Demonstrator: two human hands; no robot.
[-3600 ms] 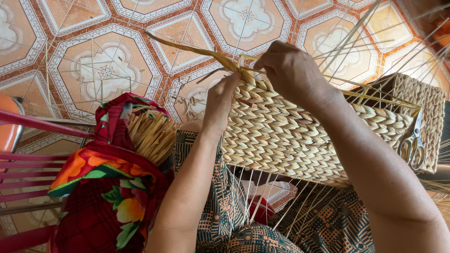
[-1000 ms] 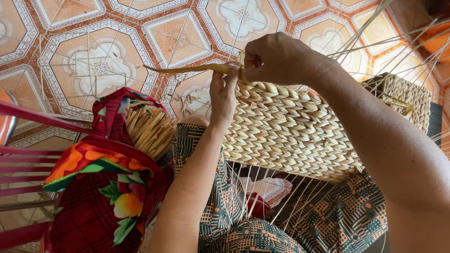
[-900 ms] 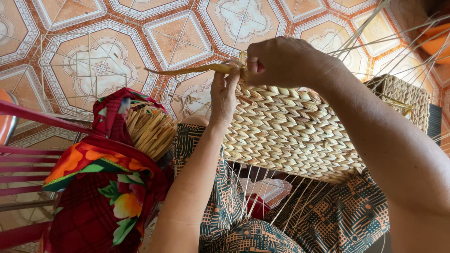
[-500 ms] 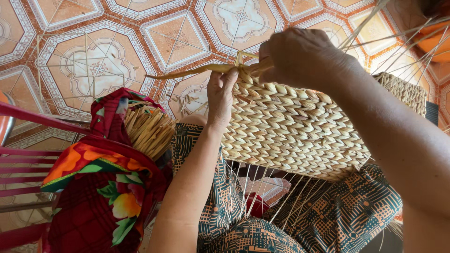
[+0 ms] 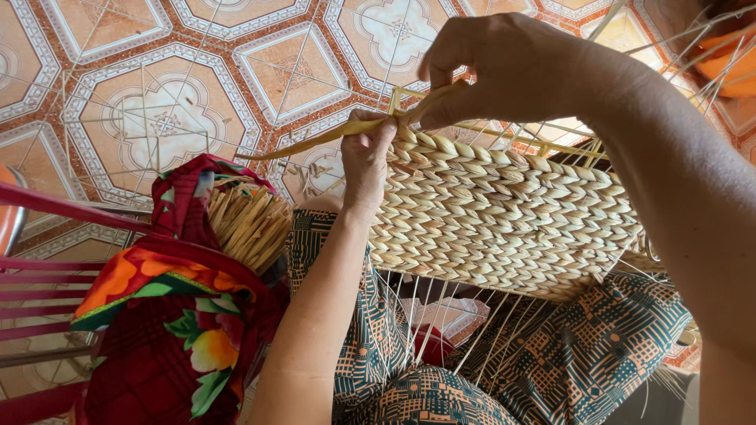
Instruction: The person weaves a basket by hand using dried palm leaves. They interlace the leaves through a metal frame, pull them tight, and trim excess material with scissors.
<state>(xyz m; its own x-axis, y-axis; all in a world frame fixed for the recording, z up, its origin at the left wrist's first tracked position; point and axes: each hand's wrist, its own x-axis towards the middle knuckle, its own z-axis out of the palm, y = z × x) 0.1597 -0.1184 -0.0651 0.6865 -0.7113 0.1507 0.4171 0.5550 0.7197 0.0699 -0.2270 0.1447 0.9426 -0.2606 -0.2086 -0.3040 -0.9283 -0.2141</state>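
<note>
Straw-coloured woven basket panel (image 5: 504, 220) fills centre right of frame, resting over the lap on patterned teal-and-orange trousers (image 5: 583, 346). Weave is tight rows of braided flat fibre, upper edge unfinished, thin bare wire stakes (image 5: 441, 330) poking out below and above. Left hand (image 5: 366, 161) comes up from bottom centre, forearm near vertical, fingers curled over the panel's top left corner, thumb and fingertips pressing the loose strand (image 5: 323, 140) against the edge. Right hand (image 5: 504, 67) enters from the right, forearm sloping down from upper centre to lower right, wrist bent, fingers closed in a pinch on the same strand just above the top row. Hands sit close together, nearly touching at the corner. Strand runs flat and yellow-green out to the left, its tip ending over the tiled floor (image 5: 157, 102), orange and white octagon pattern. Lower left: red floral cloth bag (image 5: 173, 315) with a bundle of cut straw ends (image 5: 248, 220) sticking out, beside a red slatted chair (image 5: 39, 275).
</note>
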